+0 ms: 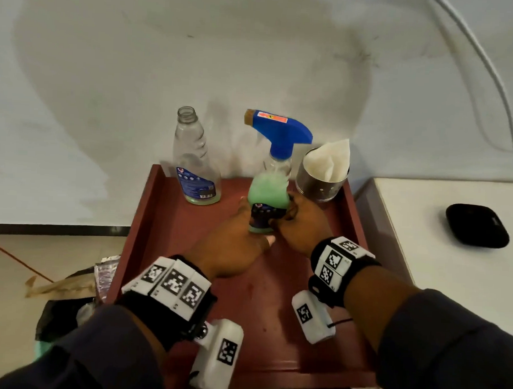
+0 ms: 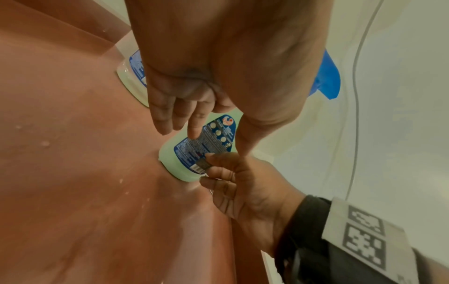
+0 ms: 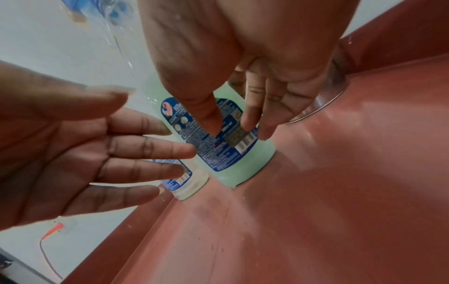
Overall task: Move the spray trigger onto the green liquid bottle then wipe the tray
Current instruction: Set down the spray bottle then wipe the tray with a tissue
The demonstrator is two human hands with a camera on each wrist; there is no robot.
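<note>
The green liquid bottle (image 1: 267,192) stands upright in the middle of the red tray (image 1: 301,343), and the blue spray trigger (image 1: 281,130) sits on its neck. My right hand (image 1: 289,216) grips the bottle low down, its thumb and fingers pressed on the blue label (image 3: 218,153). Just left of the bottle is my left hand (image 1: 249,220), fingers straight and spread, their tips at its side. The right wrist view shows that left hand (image 3: 150,124) holding nothing. Small droplets dot the tray floor (image 2: 85,192).
An empty clear bottle (image 1: 196,162) without a cap stands at the tray's back left. A metal cup (image 1: 320,182) with white napkins (image 1: 330,159) stands at the back right. A black object (image 1: 477,224) lies on the white surface to the right. Bagged rubbish (image 1: 65,312) sits left, on the floor.
</note>
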